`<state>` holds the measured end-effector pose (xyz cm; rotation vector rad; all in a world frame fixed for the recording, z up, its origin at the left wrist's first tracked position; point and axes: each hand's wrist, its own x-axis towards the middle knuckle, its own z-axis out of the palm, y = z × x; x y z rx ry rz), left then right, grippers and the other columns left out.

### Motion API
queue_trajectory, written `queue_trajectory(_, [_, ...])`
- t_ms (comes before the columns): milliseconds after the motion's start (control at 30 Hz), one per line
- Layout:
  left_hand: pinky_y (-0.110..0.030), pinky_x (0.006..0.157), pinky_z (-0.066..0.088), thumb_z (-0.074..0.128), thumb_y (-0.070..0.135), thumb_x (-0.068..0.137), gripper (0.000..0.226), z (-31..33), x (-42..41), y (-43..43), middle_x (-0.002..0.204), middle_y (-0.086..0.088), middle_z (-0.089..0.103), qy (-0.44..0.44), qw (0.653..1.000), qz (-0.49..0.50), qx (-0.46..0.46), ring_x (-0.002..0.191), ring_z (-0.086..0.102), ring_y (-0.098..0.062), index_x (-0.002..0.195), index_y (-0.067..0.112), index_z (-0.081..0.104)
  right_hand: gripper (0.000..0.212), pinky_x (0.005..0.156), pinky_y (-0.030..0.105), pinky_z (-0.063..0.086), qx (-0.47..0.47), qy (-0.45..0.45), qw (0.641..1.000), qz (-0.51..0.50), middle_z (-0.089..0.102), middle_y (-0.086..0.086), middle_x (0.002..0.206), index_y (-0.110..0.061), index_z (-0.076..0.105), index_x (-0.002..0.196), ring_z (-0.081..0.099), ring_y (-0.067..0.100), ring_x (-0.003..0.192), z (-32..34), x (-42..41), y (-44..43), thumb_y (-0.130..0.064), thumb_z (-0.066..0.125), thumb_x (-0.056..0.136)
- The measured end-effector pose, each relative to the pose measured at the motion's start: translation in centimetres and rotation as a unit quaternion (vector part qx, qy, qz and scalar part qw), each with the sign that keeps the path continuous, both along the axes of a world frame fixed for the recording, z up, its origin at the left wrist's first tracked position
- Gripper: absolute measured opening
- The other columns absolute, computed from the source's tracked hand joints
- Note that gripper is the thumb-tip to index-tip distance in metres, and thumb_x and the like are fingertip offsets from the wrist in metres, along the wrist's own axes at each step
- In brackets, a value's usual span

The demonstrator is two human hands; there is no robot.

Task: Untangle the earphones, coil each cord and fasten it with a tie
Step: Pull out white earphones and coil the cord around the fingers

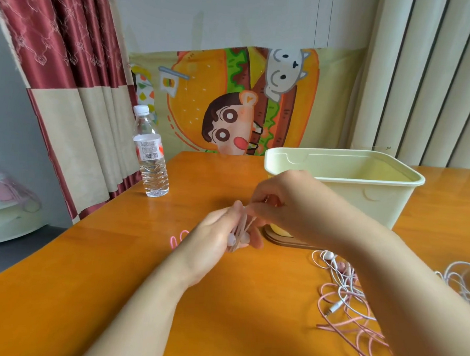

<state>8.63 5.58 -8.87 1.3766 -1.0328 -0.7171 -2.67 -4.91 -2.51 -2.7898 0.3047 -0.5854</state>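
Over the orange table, before the tub, seemingly limp, light coiled cord is clasped mid-bundle by the left hand, pinched by the right hand.

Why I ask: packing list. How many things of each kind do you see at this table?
Water bottle: 1
Pale tub: 1
Wooden base: 1
Pink loop: 1
Held cord bundle: 1
Loose cord tangle, partly hidden: 1
Total: 6

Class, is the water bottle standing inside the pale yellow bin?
No, the water bottle stands on the table, well left of the bin.
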Motion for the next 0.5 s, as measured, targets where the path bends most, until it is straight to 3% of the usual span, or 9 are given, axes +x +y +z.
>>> queue_trajectory(67, [-0.045,0.095,0.047,0.035,0.047,0.090,0.046,-0.1,-0.2,0.1,0.071,-0.004,0.063,0.021,1.000,-0.016,0.011,0.077,0.063,-0.016,0.091,0.013,0.066,0.018,0.055,0.018,0.042,0.013,-0.027,1.000,-0.003,0.063,-0.008,0.066,-0.016,0.070,0.079,0.056,0.008,0.059,-0.1,0.1,-0.4,-0.030,0.062,0.088])
queue_trajectory(200, [-0.055,0.097,0.043,0.039,0.041,0.087,0.039,0.1,-0.3,0.1,0.059,-0.003,0.052,0.113,0.992,-0.051,-0.007,0.057,0.057,-0.012,0.083,0.006,0.057,0.014,0.052,0.010,0.039,0.137,-0.059,0.988,0.026,0.063,-0.010,0.062,-0.017,0.071,0.079,0.054,-0.001,0.053,-0.8,0.4,-1.3,-0.028,0.067,0.087])
queue_trajectory(367, [-0.037,0.073,0.056,0.043,0.031,0.089,0.027,0.7,-0.3,0.3,0.056,0.000,0.040,0.197,0.975,-0.095,-0.031,0.053,0.047,-0.012,0.070,0.012,0.050,0.016,0.056,0.012,0.043,0.305,-0.094,0.945,0.067,0.062,-0.008,0.062,-0.013,0.068,0.078,0.052,-0.002,0.053,-1.9,1.0,-1.5,-0.026,0.065,0.087])
queue_trajectory(500, [-0.033,0.066,0.057,0.047,0.034,0.091,0.036,0.8,0.3,0.3,0.051,0.004,0.039,0.292,0.946,-0.117,-0.085,0.048,0.046,-0.010,0.061,0.017,0.055,0.036,0.069,0.025,0.048,0.407,-0.043,0.907,0.102,0.061,-0.007,0.071,-0.017,0.070,0.093,0.053,0.005,0.064,-2.7,1.3,-2.0,-0.049,0.061,0.078])
